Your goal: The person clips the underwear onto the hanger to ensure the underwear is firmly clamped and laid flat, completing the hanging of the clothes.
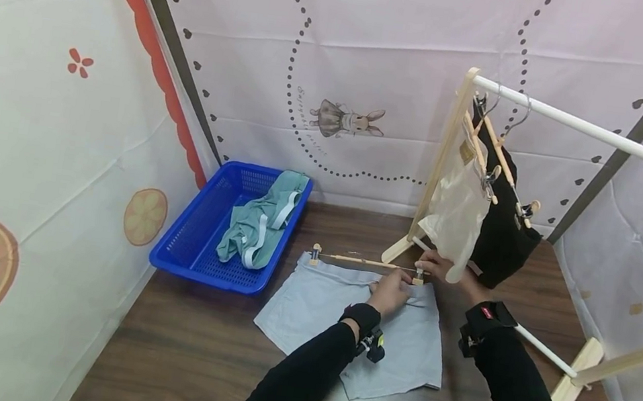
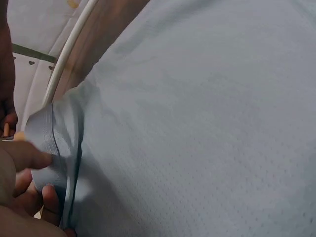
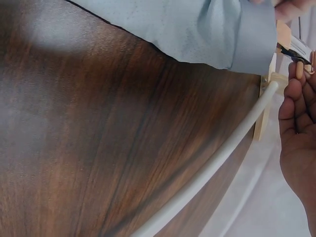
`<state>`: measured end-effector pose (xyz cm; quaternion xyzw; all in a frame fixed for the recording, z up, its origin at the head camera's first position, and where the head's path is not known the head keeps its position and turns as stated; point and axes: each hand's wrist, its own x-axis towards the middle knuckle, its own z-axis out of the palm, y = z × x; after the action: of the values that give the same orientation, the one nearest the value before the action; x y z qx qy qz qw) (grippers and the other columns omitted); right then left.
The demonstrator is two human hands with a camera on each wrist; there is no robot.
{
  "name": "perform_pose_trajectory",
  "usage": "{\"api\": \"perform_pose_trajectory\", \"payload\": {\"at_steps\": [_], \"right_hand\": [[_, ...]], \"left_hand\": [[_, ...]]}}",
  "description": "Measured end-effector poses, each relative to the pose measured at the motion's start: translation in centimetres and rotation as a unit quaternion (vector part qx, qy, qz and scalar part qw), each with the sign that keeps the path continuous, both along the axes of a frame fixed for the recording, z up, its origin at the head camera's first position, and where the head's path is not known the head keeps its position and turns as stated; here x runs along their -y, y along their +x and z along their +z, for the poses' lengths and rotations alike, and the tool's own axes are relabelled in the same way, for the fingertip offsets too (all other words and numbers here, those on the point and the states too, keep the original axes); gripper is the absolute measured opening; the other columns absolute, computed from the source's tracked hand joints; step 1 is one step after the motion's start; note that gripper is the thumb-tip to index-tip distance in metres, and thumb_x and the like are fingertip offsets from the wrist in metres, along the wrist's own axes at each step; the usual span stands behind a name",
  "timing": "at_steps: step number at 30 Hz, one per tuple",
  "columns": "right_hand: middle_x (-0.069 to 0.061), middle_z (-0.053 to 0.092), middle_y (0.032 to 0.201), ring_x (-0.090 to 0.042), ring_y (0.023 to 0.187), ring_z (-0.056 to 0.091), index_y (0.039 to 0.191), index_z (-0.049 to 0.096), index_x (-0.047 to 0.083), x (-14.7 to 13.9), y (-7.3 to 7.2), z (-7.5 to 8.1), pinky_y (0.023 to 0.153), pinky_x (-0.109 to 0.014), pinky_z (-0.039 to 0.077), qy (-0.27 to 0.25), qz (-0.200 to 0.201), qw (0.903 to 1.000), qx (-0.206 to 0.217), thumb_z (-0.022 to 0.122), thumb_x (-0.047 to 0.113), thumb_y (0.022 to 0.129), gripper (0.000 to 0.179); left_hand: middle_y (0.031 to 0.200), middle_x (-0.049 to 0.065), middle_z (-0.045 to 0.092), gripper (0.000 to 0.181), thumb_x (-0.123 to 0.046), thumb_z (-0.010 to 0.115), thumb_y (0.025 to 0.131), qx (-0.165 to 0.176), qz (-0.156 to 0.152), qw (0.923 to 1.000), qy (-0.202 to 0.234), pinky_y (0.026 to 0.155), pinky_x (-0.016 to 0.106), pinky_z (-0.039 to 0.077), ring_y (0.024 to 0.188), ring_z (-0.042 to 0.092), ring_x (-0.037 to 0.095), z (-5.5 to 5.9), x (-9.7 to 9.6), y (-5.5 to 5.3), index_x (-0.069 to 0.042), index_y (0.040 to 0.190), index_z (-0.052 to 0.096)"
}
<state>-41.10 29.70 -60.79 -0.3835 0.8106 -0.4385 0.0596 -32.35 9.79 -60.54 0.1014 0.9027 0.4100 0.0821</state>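
Shorts, pale-blue cloth (image 1: 314,304): left hand (image 1: 390,295) pinches waistband (image 2: 47,126); right hand (image 1: 435,265) pinches wood-metal clip (image 1: 418,278) at shorts' top-right corner; best feed flat.

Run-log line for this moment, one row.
light-blue shorts: spread on table | left hand: grips waistband | right hand: pinches hanger clip | blue basket: green garment inside

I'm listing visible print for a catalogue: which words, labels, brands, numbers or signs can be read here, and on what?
None can be read with certainty.
Small lettering on the backdrop, by the printed rabbit: sideways, too blurred to read.
Red label on the right wristband: marks too small to read.
Tan patch on the pale hanging garment: no lettering discernible.
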Motion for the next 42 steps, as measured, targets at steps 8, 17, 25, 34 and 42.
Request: {"api": "perform_pose_trajectory", "payload": {"at_steps": [8,17,25,34,42], "right_hand": [[-0.002,0.056,0.069,-0.016,0.056,0.048,0.086,0.067,0.01,0.3,-1.3,-1.3,0.051,-0.03,0.038,-0.024,0.022,0.9984,-0.047,0.061,0.032,0.103,0.028],[-0.002,0.06,0.068,-0.015,0.056,0.05,0.085,0.068,0.005,1.3,-0.3,1.8,0.049,-0.035,0.042,0.011,0.029,0.9895,-0.141,0.062,0.025,0.102,0.027],[-0.015,0.058,0.067,-0.02,0.055,0.048,0.081,0.063,-0.009,3.7,4.2,7.4,0.05,-0.03,0.041,0.027,0.0,0.9936,-0.11,0.065,-0.007,0.093,0.013],[-0.017,0.058,0.067,-0.015,0.058,0.046,0.082,0.064,-0.009,4.3,4.8,7.7,0.053,-0.027,0.038,0.052,-0.02,0.9952,-0.08,0.063,-0.01,0.092,0.011],[-0.014,0.06,0.068,-0.02,0.06,0.049,0.082,0.064,-0.008,4.4,4.4,7.2,0.055,-0.026,0.039,0.08,-0.028,0.9916,-0.097,0.066,-0.007,0.092,0.01]], "left_hand": [[0.105,-0.001,0.074,0.012,-0.018,0.067,0.098,-0.021,0.036,0.9987,0.03,0.088,0.051,0.035,0.1,0.065,0.022,-0.5,0.5,-0.2,-0.014,0.104,0.078],[0.1,-0.005,0.074,0.009,-0.021,0.071,0.096,-0.02,0.05,0.9981,0.028,0.09,0.055,0.034,0.096,0.064,0.019,0.0,0.6,-0.5,-0.017,0.095,0.079],[0.108,-0.001,0.075,0.011,-0.014,0.07,0.095,-0.003,0.081,0.9954,0.05,0.097,0.065,0.032,0.106,0.065,0.024,0.4,0.7,-0.5,-0.013,0.098,0.081],[0.097,0.005,0.075,0.011,-0.009,0.069,0.096,-0.018,0.066,0.9955,0.065,0.077,0.033,0.055,0.087,0.068,0.018,0.0,0.8,-0.6,-0.006,0.101,0.078],[0.098,0.004,0.075,0.016,-0.012,0.064,0.101,-0.012,0.107,0.9912,0.078,0.073,0.028,0.054,0.086,0.069,0.016,-0.6,0.6,-0.1,-0.006,0.109,0.076]]}}
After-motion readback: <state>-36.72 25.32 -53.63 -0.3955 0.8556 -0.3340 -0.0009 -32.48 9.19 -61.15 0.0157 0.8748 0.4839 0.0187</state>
